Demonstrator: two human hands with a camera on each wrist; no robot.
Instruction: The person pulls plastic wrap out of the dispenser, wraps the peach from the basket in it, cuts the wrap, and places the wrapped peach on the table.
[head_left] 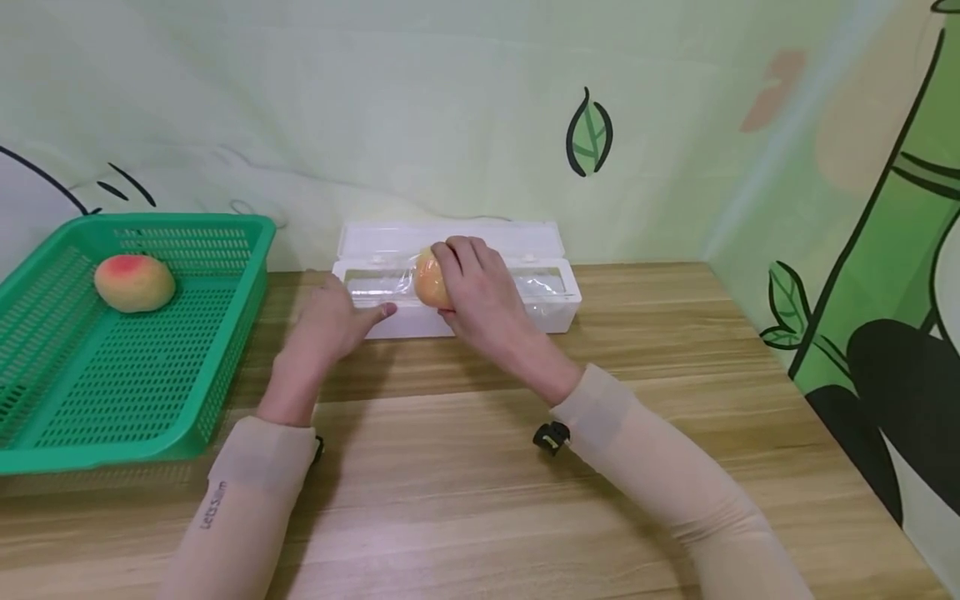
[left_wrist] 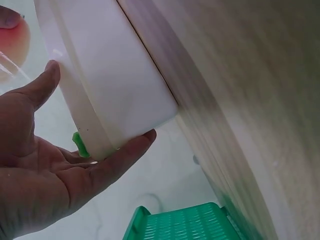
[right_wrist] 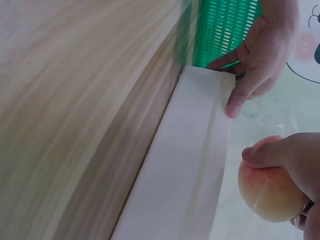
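Observation:
A white cling film box (head_left: 405, 321) stands against the wall with its lid (head_left: 450, 240) tipped back. At its left end is my left hand (head_left: 326, 321), thumb on the front top edge and fingers round the end, gripping the corner. My right hand (head_left: 483, 292) holds a peach (head_left: 430, 279) over the middle of the box. Clear cling film (head_left: 401, 283) stretches from the peach toward the left hand. In the right wrist view the thumb presses on the reddish top of the peach (right_wrist: 270, 192). A green tab (left_wrist: 80, 145) shows at the box end in the left wrist view.
A green plastic basket (head_left: 198, 367) sits on the left of the wooden table (head_left: 450, 483), with another peach (head_left: 135, 283) inside. The printed wall (head_left: 450, 108) rises directly behind the box. A patterned side wall (head_left: 847, 333) borders the table's right edge.

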